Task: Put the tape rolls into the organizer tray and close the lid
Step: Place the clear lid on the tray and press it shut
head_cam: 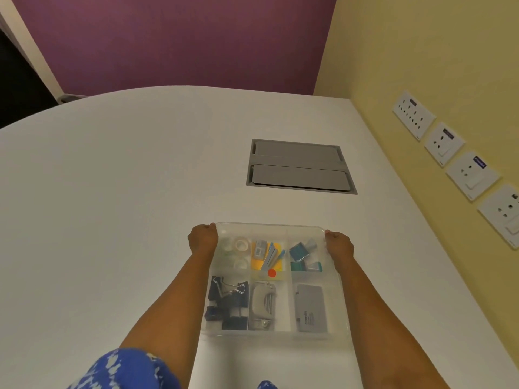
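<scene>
A clear plastic organizer tray (341,304) sits on the white table in front of me, with its translucent lid (269,230) lying over it. Several tape rolls (242,245) lie in the far left compartment, seen through the lid. My left hand (202,239) grips the lid's far left corner. My right hand (339,244) grips the far right corner. Other compartments hold black binder clips (229,301), a grey hole punch (264,303), a grey box (311,308), teal clips (302,255) and yellow notes (268,258).
A grey cable hatch (300,167) is set flush in the table beyond the tray. A yellow wall with several socket plates (443,144) runs along the right edge. A purple wall stands at the back. The table's curved edge lies far left.
</scene>
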A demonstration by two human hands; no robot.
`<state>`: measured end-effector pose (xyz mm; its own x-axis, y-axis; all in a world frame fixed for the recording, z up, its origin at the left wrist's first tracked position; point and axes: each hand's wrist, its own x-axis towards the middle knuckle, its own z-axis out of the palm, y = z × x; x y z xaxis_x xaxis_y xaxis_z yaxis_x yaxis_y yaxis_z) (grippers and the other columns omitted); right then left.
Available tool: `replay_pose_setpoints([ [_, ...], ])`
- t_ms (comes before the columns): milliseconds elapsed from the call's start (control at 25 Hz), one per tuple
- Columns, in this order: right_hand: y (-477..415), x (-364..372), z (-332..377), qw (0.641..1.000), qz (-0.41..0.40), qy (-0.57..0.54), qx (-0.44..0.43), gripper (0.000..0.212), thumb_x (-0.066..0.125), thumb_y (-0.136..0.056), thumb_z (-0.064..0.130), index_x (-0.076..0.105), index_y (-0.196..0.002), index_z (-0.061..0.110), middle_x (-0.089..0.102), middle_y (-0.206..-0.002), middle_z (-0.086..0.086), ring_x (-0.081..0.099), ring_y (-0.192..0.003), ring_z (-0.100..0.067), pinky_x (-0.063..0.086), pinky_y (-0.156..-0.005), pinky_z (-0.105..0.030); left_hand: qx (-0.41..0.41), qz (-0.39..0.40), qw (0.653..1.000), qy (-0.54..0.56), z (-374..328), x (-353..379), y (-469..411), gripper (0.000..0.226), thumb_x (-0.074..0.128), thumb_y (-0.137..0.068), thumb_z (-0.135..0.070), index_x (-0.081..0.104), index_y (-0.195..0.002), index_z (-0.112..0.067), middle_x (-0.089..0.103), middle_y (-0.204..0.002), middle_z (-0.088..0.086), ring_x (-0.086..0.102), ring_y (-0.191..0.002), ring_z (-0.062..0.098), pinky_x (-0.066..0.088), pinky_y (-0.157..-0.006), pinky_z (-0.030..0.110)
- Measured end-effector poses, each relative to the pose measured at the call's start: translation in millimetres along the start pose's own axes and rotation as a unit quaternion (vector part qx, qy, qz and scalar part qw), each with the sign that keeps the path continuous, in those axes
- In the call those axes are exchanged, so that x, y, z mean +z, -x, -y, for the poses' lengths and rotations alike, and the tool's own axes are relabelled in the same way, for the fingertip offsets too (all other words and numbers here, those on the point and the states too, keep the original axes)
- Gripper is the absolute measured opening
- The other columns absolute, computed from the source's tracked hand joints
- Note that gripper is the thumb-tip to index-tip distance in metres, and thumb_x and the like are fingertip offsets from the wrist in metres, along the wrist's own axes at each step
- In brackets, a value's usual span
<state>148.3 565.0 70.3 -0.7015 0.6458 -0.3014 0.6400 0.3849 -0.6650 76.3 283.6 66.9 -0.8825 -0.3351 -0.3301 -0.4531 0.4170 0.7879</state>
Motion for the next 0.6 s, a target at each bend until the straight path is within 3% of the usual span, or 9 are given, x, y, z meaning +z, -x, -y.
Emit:
replay_pose_setpoints([
  [280, -19.9, 13.9, 4.6, 0.996, -0.026, -0.07, 0.049, 0.045, 0.041, -0.102, 0.031, 0.063, -0.114, -0.007, 0.064, -0.12, -0.024, 0.06, -0.11, -0.037, 0.047, -0.097, -0.039, -0.043, 0.002, 0.996, 0.076, -2.3, 10.0, -13.5, 0.036, 0.055, -0.096, -0.023, 0.063, -0.116, 0.005, 0.063, -0.124, 0.023, 0.057, -0.115, 0.039, 0.045, -0.098, 0.039],
  [480, -23.6, 21.3, 5.8, 0.996, -0.043, -0.06, 0.042, 0.05, 0.038, -0.102, 0.035, 0.063, -0.113, -0.007, 0.065, -0.118, -0.024, 0.061, -0.108, -0.037, 0.048, -0.096, -0.039, -0.075, 0.0, 0.993, 0.092, -1.7, 15.0, -19.4, 0.036, 0.056, -0.095, -0.027, 0.065, -0.108, 0.006, 0.065, -0.107, 0.024, 0.059, -0.109, 0.039, 0.047, -0.092, 0.038],
  [600, -25.9, 23.6, 4.1, 0.996, -0.039, -0.071, 0.05, 0.05, 0.037, -0.102, 0.036, 0.062, -0.117, -0.005, 0.063, -0.123, -0.023, 0.06, -0.112, -0.038, 0.047, -0.098, -0.039, -0.092, 0.001, 0.991, 0.096, -2.3, 15.8, -20.3, 0.039, 0.056, -0.094, -0.029, 0.063, -0.112, 0.005, 0.064, -0.118, 0.023, 0.059, -0.11, 0.038, 0.046, -0.094, 0.039],
])
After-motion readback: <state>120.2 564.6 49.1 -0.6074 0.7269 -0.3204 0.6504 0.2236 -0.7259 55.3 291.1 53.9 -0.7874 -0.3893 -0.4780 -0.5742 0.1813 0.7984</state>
